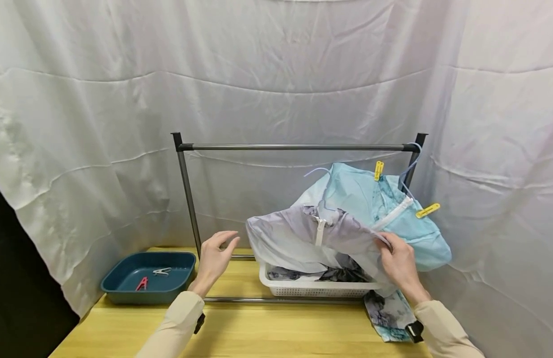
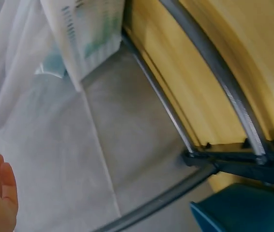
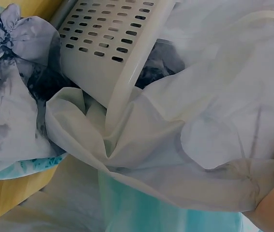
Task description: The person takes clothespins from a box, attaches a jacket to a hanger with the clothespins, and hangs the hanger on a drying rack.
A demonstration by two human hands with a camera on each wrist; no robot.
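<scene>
I'm seeing my right hand [image 1: 399, 263] pinching the grey garment [image 1: 294, 236], seemingly on a hanger hidden beneath; it's covering the basket [image 1: 312, 287], while my left hand [image 1: 215, 258] is hovering spread, empty.

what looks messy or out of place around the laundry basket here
A tie-dyed garment spills over the front right corner of the white laundry basket onto the wooden table, reaching its edge. The light blue jacket hangs crooked near the rail's right end, with two yellow clothespins clipped on it.
</scene>
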